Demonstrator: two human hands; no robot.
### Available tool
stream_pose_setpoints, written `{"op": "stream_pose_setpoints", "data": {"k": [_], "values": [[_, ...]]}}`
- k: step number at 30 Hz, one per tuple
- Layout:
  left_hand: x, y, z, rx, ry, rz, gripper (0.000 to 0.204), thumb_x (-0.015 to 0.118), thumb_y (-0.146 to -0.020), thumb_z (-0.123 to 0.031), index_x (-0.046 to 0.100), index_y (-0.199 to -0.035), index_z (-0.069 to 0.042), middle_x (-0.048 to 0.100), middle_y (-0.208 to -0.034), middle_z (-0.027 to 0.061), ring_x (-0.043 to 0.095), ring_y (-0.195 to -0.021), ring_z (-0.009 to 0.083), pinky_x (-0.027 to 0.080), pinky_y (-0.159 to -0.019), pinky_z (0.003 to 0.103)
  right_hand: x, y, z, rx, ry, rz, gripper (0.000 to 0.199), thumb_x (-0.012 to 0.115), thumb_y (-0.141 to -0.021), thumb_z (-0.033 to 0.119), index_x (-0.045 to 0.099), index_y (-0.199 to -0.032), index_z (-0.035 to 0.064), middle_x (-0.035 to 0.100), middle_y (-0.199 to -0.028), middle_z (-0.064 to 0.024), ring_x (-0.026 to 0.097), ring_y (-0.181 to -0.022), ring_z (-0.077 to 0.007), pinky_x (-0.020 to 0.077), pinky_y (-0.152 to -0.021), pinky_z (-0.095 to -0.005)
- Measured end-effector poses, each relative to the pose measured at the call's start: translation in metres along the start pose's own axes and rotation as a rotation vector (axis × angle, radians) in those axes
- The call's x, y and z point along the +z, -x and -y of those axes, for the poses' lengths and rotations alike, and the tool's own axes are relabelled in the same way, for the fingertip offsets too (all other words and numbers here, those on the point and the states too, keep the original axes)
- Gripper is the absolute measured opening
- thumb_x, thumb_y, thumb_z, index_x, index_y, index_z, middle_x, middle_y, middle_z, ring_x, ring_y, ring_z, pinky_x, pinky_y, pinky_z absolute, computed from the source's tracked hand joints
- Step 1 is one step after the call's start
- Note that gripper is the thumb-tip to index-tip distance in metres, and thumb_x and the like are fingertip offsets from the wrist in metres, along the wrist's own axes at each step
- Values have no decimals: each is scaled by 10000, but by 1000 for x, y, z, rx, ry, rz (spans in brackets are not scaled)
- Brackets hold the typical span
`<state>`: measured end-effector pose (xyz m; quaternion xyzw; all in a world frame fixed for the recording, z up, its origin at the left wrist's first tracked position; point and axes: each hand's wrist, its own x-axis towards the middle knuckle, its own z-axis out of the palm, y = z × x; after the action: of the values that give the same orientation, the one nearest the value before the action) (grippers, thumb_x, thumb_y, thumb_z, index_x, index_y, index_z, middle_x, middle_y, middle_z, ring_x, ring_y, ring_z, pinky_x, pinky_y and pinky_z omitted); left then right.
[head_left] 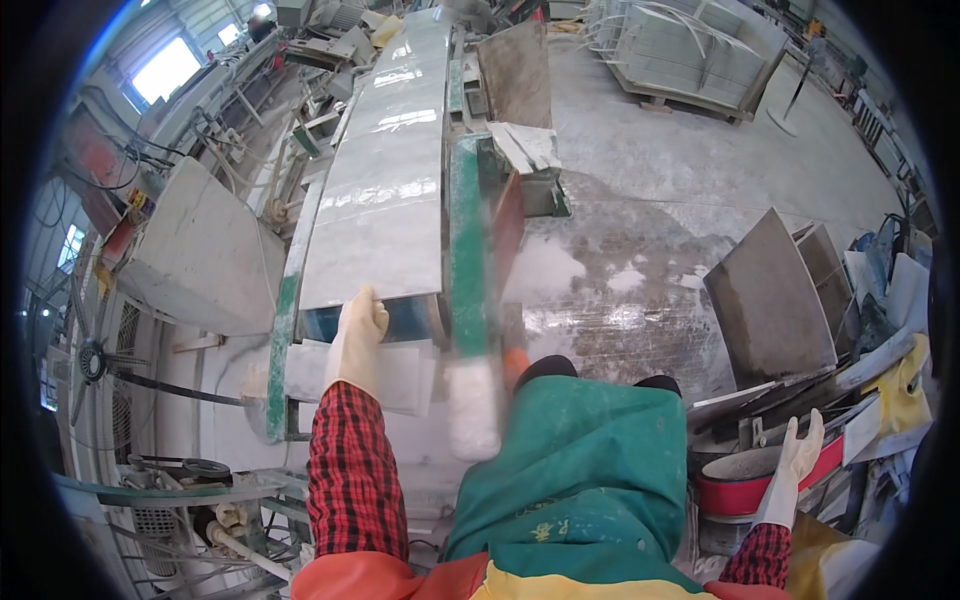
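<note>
My left hand (358,338), in a cream rubber glove, is closed at the near edge of a pale, glossy stone slab (375,255). This slab is the nearest in a row of wet slabs lying along a conveyor, and part of a blue belt (325,322) shows beneath its edge. Out to the right, my right hand (800,456), gloved alike, holds nothing, with fingers stretched and apart. It is above a red-sided container (735,497) with a round rim; whether it touches is unclear.
A green rail (468,240) with a white wrapped end (473,410) runs along the conveyor's right side. Brown panels (770,300) lean at the right, above broken slab pieces. Strapped slabs (690,50) stand on a pallet at the back. A black-hubbed wheel (92,360) is far left.
</note>
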<state>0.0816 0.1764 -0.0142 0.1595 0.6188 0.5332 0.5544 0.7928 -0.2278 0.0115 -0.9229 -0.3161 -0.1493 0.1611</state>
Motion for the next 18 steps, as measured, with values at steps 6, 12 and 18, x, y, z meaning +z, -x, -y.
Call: {"op": "stream_pose_setpoints", "data": {"k": [6, 12, 18], "values": [[12, 14, -9, -133, 223, 13, 290, 522, -1028, -296, 498, -996, -8, 647, -832, 120, 675, -666, 231, 615, -554, 319, -3, -4, -8, 24, 57, -139, 509, 657, -937, 276, 540, -1386, 67, 559, -1399, -149, 492, -1306, -342, 369, -1120, -416], [20, 66, -3, 40, 14, 126, 593, 607, -989, -265, 365, -1442, 32, 503, -1398, 187, 611, -1160, 316, 587, -859, 406, -4, -44, -67, 0, 205, -227, 576, 547, -997, 407, 510, -1398, -5, 532, -1412, -214, 464, -1323, -379, 343, -1133, -443], [79, 91, 42, 789, -846, 392, 476, 598, -988, -170, 466, -1427, -43, 619, -1284, 191, 613, -1178, 272, 481, -1020, 366, 25, -64, -116, 183, 316, -29, 682, 414, -1011, 535, 441, -1448, 13, 465, -1446, -269, 428, -1338, -428, 334, -1128, -466]]}}
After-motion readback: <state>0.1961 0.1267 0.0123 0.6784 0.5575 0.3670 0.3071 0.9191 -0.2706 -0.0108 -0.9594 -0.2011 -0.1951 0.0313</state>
